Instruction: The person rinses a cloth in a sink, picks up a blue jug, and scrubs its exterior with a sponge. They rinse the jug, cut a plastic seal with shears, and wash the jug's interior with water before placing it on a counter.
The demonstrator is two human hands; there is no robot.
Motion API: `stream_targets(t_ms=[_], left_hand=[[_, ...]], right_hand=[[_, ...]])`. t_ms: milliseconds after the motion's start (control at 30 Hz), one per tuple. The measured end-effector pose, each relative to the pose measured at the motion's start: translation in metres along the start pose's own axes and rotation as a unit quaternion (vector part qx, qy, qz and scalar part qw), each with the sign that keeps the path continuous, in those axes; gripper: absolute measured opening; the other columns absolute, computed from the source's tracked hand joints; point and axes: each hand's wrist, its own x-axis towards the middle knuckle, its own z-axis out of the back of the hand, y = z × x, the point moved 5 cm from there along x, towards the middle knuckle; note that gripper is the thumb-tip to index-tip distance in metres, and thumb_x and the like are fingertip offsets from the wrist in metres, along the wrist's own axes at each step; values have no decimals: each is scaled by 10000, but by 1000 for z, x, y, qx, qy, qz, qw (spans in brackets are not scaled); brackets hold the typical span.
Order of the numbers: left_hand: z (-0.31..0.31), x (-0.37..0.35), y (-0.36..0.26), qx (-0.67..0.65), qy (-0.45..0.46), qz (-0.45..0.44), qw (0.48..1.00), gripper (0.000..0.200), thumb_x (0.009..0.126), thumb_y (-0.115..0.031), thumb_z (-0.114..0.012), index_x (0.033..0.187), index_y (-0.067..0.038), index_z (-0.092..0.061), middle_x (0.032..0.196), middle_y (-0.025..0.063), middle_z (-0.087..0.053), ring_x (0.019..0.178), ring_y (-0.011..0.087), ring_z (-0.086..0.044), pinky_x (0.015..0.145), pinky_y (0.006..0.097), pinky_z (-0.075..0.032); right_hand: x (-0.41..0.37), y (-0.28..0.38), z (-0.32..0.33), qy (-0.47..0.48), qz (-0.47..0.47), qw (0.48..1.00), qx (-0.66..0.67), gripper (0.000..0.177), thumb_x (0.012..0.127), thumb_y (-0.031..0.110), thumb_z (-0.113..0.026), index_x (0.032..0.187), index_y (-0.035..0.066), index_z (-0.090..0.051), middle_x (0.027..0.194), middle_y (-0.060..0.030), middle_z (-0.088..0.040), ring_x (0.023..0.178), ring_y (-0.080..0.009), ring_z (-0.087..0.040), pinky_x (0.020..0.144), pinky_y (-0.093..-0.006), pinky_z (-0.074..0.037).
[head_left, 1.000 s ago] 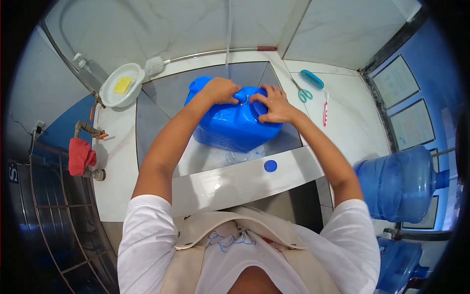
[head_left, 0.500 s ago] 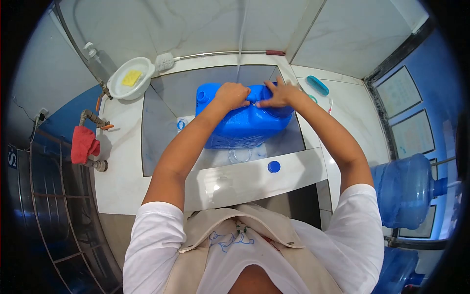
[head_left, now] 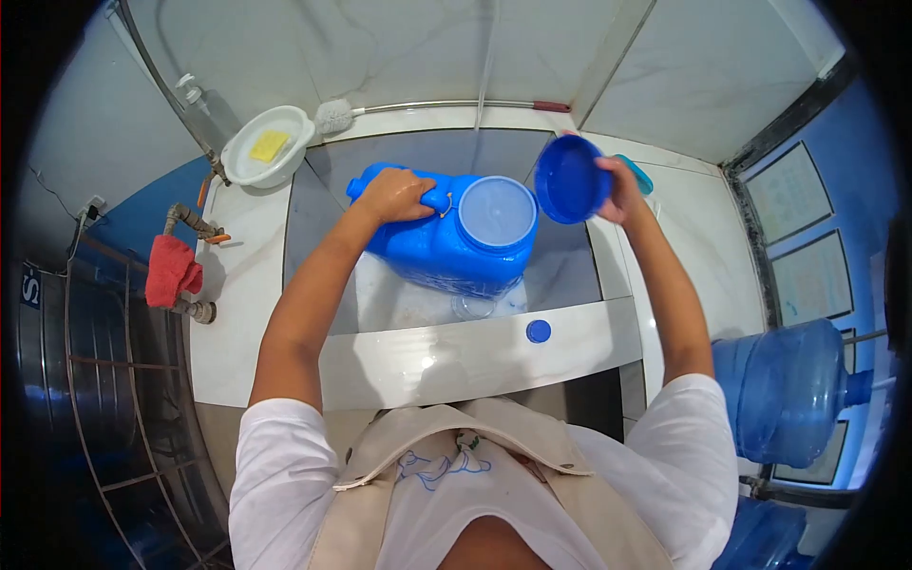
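Observation:
A blue jerrycan (head_left: 446, 249) stands tilted in the sunken grey sink (head_left: 560, 285). My left hand (head_left: 394, 195) is wrapped round the handle on its top. The wide round mouth of the can is covered by a pale translucent disc (head_left: 498, 212). To the right of that mouth, my right hand (head_left: 622, 193) holds a large blue lid (head_left: 572, 179) by its edge, its hollow inside facing me. A small blue cap (head_left: 539, 331) lies on the sink's white front ledge.
A white basin (head_left: 269, 174) with a yellow sponge (head_left: 270, 145), a pump bottle (head_left: 209, 116) and a long brush (head_left: 437, 106) lie behind. Left are taps with a red cloth (head_left: 172, 271); right, a teal brush (head_left: 634, 175) and large water bottles (head_left: 784, 389).
The large blue lid has come off the can and moved right with my right hand. The can has shifted left, with my left hand still on its handle. The pale disc now shows.

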Motion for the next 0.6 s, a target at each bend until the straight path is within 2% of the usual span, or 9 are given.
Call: stream_targets(t_ms=[100,200,267,300,367,400,467,567,600], left_hand=[[-4,-19,6,-13,-25,53,998,285,667,-367,-615,745,-96,-570,634,168,-581,617,364,-569,572,458,-445],[-7,-24,1,-30,-34,61,997,277,666,-356,-619,742,-96,-561,633,167,-582,618,364,-568,568,459,-445],[-4,-20,-3,-17,-39,77,996,270,671,-344,-621,745,-93,-557,637,166,-585,622,361,-572,564,458,-446],[-5,-16,-8,-19,-37,71,997,270,671,-344,-621,745,-93,-557,637,166,-585,622,361,-572,564,458,-446],[-4,-5,-15,-11,-48,74,996,267,677,-337,-620,752,-88,-560,642,166,-589,628,356,-577,567,460,-449],[-5,-1,-18,-11,-46,69,997,267,677,-337,-620,752,-88,-560,642,166,-589,628,356,-577,567,460,-449],[-6,8,-20,-3,-41,73,996,262,685,-333,-614,757,-85,-567,640,169,-589,627,355,-579,571,463,-452],[-6,18,-24,-1,-44,64,997,259,685,-330,-613,742,-81,-568,638,171,-589,621,358,-578,574,466,-453],[-7,19,-26,-2,-42,61,997,259,685,-330,-613,742,-81,-568,638,171,-589,621,358,-578,574,466,-453]], right_hand=[[-52,-22,60,-152,81,968,184,438,787,214,-540,1169,9,-481,1117,-173,-551,1041,-293,-542,902,-450,-432],[-90,-51,146,-275,75,955,75,400,777,159,-527,1150,14,-502,1120,-168,-559,985,-300,-568,854,-457,-454],[-114,-58,204,-427,-58,820,-376,376,742,91,-525,1112,22,-536,1058,-175,-580,882,-309,-593,800,-434,-468],[-118,-61,208,-433,-58,818,-374,376,742,91,-525,1112,22,-536,1058,-175,-580,882,-309,-593,800,-434,-468],[-126,-44,205,-504,11,608,-614,333,727,85,-551,1053,21,-569,947,-171,-595,824,-311,-586,767,-393,-462],[-123,-44,192,-508,11,607,-611,333,727,85,-551,1053,21,-569,947,-171,-595,824,-311,-586,767,-393,-462],[-106,-30,138,-535,120,281,-787,284,748,108,-568,1014,9,-583,914,-173,-581,873,-314,-564,804,-355,-439],[-31,-24,74,-305,220,636,-673,259,795,118,-548,1031,18,-585,1050,-171,-543,1018,-304,-505,876,-366,-402],[-7,-24,33,-217,250,687,-648,234,798,98,-536,1013,23,-589,1042,-157,-552,1006,-302,-510,875,-369,-404]])
